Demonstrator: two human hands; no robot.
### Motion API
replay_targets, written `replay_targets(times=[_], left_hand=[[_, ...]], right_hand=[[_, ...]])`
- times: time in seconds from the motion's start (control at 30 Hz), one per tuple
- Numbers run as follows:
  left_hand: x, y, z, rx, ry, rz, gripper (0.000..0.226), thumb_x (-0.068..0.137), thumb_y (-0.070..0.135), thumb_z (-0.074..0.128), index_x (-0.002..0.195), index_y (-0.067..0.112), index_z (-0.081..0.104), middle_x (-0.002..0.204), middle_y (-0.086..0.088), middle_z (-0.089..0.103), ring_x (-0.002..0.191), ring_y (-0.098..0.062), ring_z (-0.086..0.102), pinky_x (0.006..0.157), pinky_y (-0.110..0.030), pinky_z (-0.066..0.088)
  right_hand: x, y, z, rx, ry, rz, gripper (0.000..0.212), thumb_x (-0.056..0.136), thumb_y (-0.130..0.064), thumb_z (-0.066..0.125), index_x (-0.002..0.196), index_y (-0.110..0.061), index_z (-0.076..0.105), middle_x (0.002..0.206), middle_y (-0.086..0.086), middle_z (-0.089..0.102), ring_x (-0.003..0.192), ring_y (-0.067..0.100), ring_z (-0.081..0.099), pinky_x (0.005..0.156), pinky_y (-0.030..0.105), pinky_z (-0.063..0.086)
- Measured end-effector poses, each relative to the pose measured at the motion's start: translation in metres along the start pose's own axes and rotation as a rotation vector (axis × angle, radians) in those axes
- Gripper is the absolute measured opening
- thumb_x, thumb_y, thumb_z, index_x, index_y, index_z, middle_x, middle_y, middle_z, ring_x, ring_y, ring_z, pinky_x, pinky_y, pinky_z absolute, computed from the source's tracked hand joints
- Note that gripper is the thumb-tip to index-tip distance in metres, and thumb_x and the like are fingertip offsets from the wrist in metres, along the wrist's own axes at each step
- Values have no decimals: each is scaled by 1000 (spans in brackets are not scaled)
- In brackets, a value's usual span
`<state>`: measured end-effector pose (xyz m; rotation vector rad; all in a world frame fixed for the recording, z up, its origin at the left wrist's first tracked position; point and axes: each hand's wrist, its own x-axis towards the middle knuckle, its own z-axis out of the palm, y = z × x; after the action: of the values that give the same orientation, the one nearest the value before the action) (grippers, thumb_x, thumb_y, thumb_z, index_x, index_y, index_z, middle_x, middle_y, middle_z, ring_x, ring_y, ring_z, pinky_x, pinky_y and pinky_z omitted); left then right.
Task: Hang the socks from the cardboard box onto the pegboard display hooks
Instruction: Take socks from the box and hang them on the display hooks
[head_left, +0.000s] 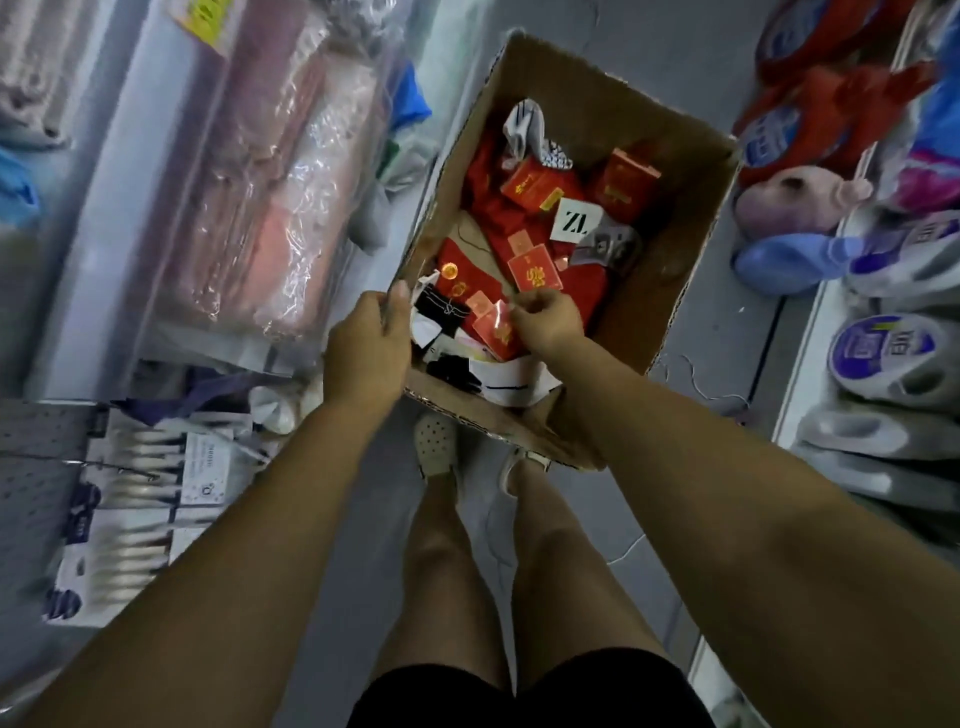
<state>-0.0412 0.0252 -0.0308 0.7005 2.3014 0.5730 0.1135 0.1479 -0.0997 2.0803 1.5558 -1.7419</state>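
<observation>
An open cardboard box (670, 291) stands on the floor in front of my feet. It holds several red sock packs with gold print, plus black, white and grey socks. My left hand (366, 353) grips the box's near left wall, thumb over the rim. Inside the box, my right hand (548, 319) pinches the card label of a red sock pack (496, 330) near the front. A grey pegboard (36, 467) with a metal hook and hanging packs shows at the lower left.
Plastic-wrapped pink textiles (270, 197) lie on a shelf to the left. Slippers (893, 358) and plush toys (795, 208) fill shelves on the right. My legs and shoes (436, 447) stand on the grey floor just behind the box.
</observation>
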Motion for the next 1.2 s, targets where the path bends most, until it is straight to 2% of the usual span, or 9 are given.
replay_targets(times=[0.1,0.2,0.37,0.47,0.63,0.73,0.83,1.03,1.2], left_hand=[[3,-6,12,58,106,58,50,106,51,31,92,12,58,68,3,48,72,-33,58,61,-38,43],[2,-7,14,77,124,83,48,106,50,31,92,12,57,65,7,43,70,-30,54,60,-38,41],[1,-3,9,84,128,91,46,106,47,33,92,9,55,69,7,42,69,-24,45,62,-33,28],[1,-3,9,80,131,114,45,106,46,33,94,8,55,75,4,46,70,-23,44,62,-33,28],[2,-5,9,105,122,126,46,107,47,32,96,8,56,77,2,49,72,-24,46,63,-34,29],[3,-8,10,107,134,123,47,106,46,33,96,7,56,78,0,49,72,-25,44,63,-34,29],[3,-7,11,120,137,129,46,106,45,33,95,7,55,77,0,48,71,-25,43,62,-34,28],[4,-7,12,128,134,129,49,105,47,32,96,5,56,78,-2,50,71,-25,44,61,-35,30],[3,-6,9,121,137,152,61,97,59,20,94,8,55,76,0,49,69,-24,43,59,-33,28]], right_hand=[[30,12,18,6,11,75,42,93,-23,70,127,-2,57,129,13,63,121,28,58,98,31,44],[48,26,32,-66,34,113,47,83,-39,79,117,-12,60,124,11,65,116,30,61,101,44,50],[58,25,34,-210,-20,112,46,75,-44,84,109,-21,63,113,3,61,107,19,55,95,32,44],[58,30,35,-279,5,102,49,57,-63,83,90,-35,60,118,1,52,110,24,52,104,41,40],[44,25,31,-116,42,-53,29,78,-23,83,82,-24,54,113,12,62,106,29,60,100,45,49],[48,19,22,-52,230,-141,22,82,-25,77,89,-26,56,116,7,53,112,23,49,101,34,41],[77,25,12,4,333,-104,24,73,-44,73,82,-34,54,115,8,59,111,28,57,97,44,50],[76,7,5,139,273,32,34,85,-19,78,74,-25,46,92,1,61,89,22,60,85,33,51],[71,8,7,254,175,101,26,84,-17,80,84,-17,54,100,6,68,93,25,66,87,39,56]])
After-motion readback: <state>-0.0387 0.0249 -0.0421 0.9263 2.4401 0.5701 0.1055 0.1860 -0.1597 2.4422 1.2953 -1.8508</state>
